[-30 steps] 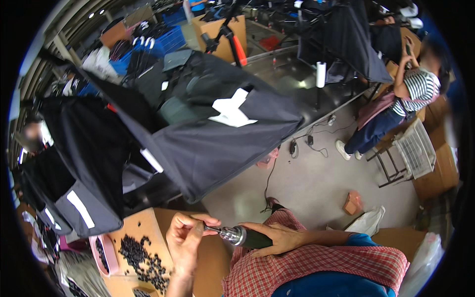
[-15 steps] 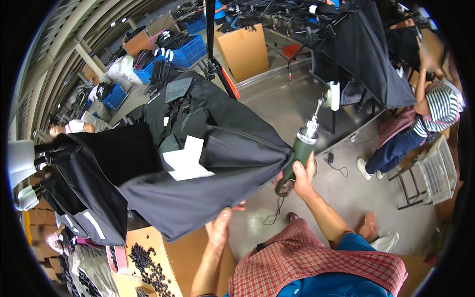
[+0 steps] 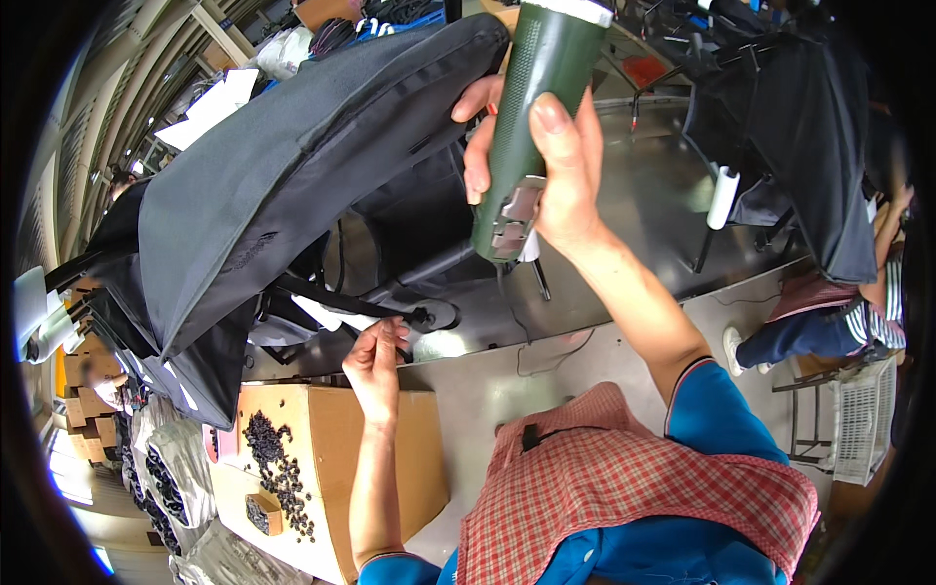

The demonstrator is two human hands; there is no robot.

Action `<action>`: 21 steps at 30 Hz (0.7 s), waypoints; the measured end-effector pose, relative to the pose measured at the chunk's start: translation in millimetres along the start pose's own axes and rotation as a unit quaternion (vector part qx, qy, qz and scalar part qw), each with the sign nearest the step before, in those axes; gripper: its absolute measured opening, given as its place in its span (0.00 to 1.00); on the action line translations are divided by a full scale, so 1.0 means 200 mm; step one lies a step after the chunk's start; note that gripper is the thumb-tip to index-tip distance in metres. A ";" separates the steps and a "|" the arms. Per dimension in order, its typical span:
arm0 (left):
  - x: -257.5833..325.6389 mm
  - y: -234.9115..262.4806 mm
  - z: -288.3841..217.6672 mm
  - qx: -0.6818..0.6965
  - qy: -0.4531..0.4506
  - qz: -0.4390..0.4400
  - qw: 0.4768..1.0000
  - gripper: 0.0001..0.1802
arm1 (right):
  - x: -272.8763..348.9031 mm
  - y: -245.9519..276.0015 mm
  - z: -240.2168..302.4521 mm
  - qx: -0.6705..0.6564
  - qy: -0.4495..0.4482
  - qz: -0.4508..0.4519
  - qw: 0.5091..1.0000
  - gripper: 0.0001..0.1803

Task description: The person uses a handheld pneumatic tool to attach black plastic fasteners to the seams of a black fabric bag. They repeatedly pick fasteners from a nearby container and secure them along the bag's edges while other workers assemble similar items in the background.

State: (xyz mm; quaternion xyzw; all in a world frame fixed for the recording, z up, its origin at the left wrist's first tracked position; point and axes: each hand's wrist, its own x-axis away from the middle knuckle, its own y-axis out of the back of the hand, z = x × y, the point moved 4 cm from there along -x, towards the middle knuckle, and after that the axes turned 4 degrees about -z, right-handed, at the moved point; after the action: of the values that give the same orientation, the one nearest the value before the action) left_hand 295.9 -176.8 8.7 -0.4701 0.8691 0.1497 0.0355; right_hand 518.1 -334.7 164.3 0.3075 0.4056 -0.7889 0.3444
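Right hand (image 3: 546, 166) grip wraps green tool (image 3: 531, 117); black bag (image 3: 292, 175) beside.

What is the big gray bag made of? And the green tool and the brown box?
Bag: looks like woven fabric, matte, with soft folds and seams. Tool: probably plastic, smooth dark green body with a fine-ribbed grip. Box: cardboard, plain dull brown with folded edges.

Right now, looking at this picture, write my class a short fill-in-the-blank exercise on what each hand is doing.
1. The right hand grips a dark ____ cylindrical tool.
2. The left hand reaches up to the ____ fabric bag hanging overhead.
3. Small dark parts lie scattered on a ____ box.

Missing words: green; black; cardboard
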 end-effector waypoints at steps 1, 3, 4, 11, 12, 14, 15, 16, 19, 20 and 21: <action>0.01 0.01 0.03 -0.011 -0.002 -0.014 1.000 0.13 | 0.00 0.01 -0.01 0.002 -0.003 0.014 1.000 0.26; -0.05 0.02 0.03 -0.112 -0.116 -0.040 0.986 0.11 | 0.01 0.03 -0.01 0.016 -0.009 0.019 1.000 0.28; -0.09 0.01 -0.05 -0.157 -0.168 -0.052 0.972 0.11 | 0.01 0.02 -0.01 0.014 -0.013 0.019 1.000 0.29; -0.21 -0.06 -0.24 -0.484 -0.318 -0.002 0.815 0.16 | 0.01 -0.01 -0.02 0.021 -0.007 0.049 0.999 0.30; -0.19 -0.04 -0.23 -0.399 -0.288 0.001 0.870 0.13 | 0.00 0.01 -0.01 0.026 0.003 0.050 0.998 0.30; -0.11 0.03 -0.13 -0.267 -0.144 0.021 0.953 0.07 | -0.01 0.06 0.00 0.024 0.007 0.056 0.998 0.30; -0.04 0.05 -0.01 -0.262 -0.152 0.038 0.952 0.14 | -0.01 0.05 -0.01 -0.004 -0.006 0.064 0.998 0.30; 0.01 0.00 0.14 -0.295 -0.154 0.023 0.943 0.23 | -0.02 0.05 -0.02 -0.029 -0.019 0.077 0.996 0.31; 0.08 -0.18 0.40 -0.365 -0.144 -0.018 0.919 0.49 | -0.03 0.03 -0.03 -0.061 -0.024 0.078 0.995 0.29; 0.06 -0.22 0.48 -0.393 -0.156 -0.034 0.906 0.54 | -0.03 0.02 -0.02 -0.032 -0.019 0.071 0.997 0.28; 0.05 -0.27 0.51 -0.396 -0.182 -0.062 0.898 0.51 | -0.02 0.00 -0.02 -0.004 -0.016 0.065 0.998 0.29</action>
State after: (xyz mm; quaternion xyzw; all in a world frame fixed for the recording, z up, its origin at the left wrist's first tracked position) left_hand 327.8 -182.4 -103.0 -0.4625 0.6854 0.5623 0.0129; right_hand 522.1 -330.4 165.4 0.3190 0.3821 -0.7684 0.4023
